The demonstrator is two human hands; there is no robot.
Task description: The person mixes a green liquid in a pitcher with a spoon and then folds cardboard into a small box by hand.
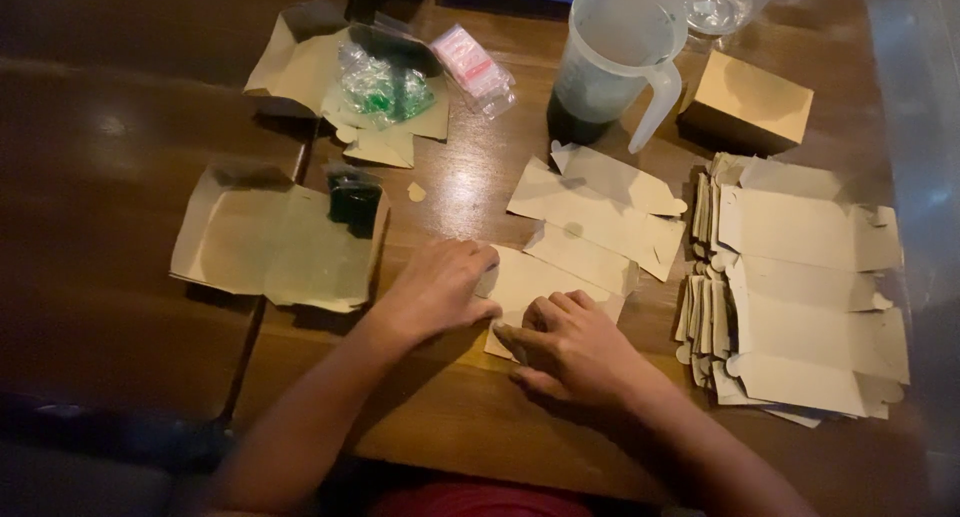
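Observation:
A flat, unfolded beige cardboard box blank (590, 227) lies on the brown wooden table (470, 417) in front of me. My left hand (435, 289) presses palm-down on the blank's near left flap. My right hand (570, 345) rests beside it, fingers curled on the blank's near edge, folding or creasing that flap. Neither hand lifts the blank off the table.
A stack of several flat box blanks (800, 297) lies at the right. One folded box (750, 102) sits behind it. A clear plastic jug (615, 57) stands at the back. Opened cardboard pieces (275, 242) and plastic bags (385, 82) lie at the left.

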